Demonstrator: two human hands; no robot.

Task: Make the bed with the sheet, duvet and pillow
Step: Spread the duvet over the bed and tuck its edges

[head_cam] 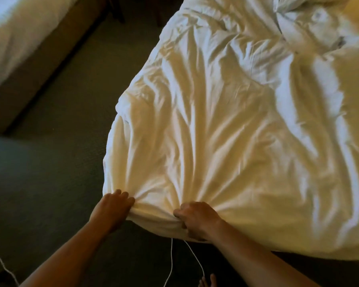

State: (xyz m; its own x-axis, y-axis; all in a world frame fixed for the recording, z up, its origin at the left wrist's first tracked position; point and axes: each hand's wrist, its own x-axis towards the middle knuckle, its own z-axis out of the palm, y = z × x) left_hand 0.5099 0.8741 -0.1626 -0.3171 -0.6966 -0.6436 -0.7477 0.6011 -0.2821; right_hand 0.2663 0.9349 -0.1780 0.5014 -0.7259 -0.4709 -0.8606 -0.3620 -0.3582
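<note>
Both the left hand and right hand gripped the duvet corner at six o'clock. A hard tug risked dragging it askew, and the white cable underfoot could trip them.

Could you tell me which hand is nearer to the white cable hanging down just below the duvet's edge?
The right hand. It grips the duvet edge directly above the white cable, which hangs just below its fingers. The left hand grips the corner farther to the left.

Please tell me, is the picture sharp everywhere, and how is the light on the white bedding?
Head view: the hands, left hand and right hand, gripping the duvet, are fairly sharp; the corners are blurred, mostly the second bed; warm yellowish light with soft fold shadows; the floor is dark.
</note>
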